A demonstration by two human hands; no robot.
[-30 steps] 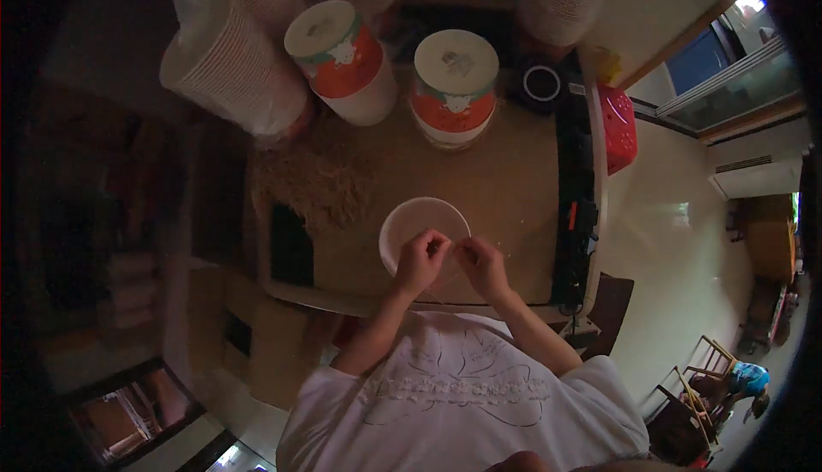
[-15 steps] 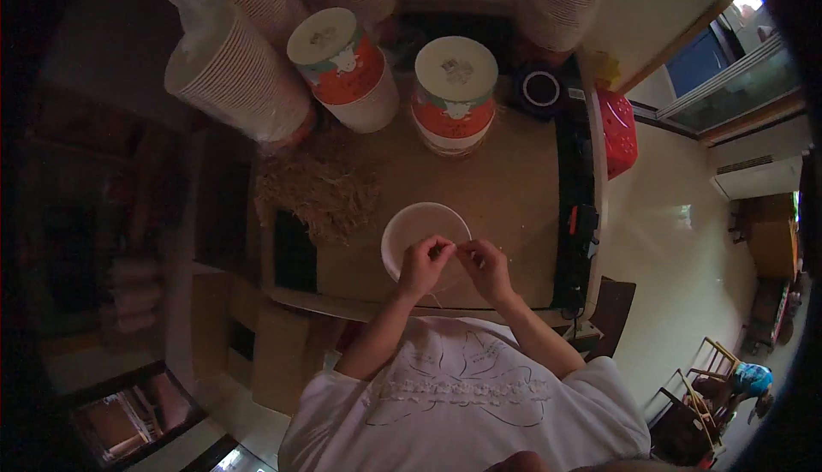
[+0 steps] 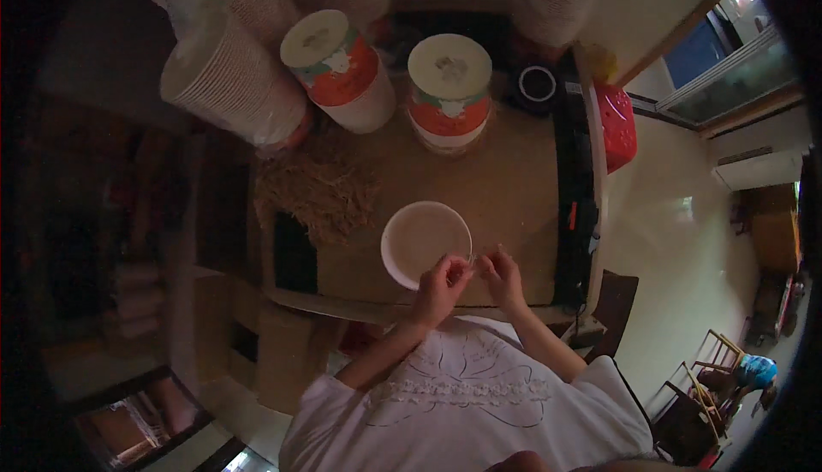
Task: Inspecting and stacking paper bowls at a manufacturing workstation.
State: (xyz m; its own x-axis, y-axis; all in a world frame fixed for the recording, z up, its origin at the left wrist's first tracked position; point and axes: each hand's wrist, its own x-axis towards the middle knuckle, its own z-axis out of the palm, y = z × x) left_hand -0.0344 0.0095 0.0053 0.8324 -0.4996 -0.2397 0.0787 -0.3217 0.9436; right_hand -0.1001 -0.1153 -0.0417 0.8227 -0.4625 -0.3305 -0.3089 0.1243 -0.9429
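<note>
A round white bowl (image 3: 419, 230) stands on the brown tabletop sheet (image 3: 514, 189) in front of me. My left hand (image 3: 445, 283) is at the bowl's near right rim, thumb and fingers pinched together. Just right of the bowl, my right hand (image 3: 501, 275) is pinched too, its fingertips close to the left ones. A tiny pale wisp (image 3: 473, 259) shows between the fingertips, too small and blurred to name. Left of the bowl lies a tangled heap of brown, dry-looking strands (image 3: 321, 194).
Two paper tubs with orange bands, the left one (image 3: 338, 69) and the right one (image 3: 450, 95), stand at the back. Stacked white paper tubs (image 3: 227, 82) lean at the back left. A dark round device (image 3: 535, 91) sits at the back right, near a red plastic container (image 3: 616, 125).
Both hands have moved slightly right and toward me, from over the bowl to its right rim. More of the bowl's inside now shows. The fingertips are a little farther apart.
</note>
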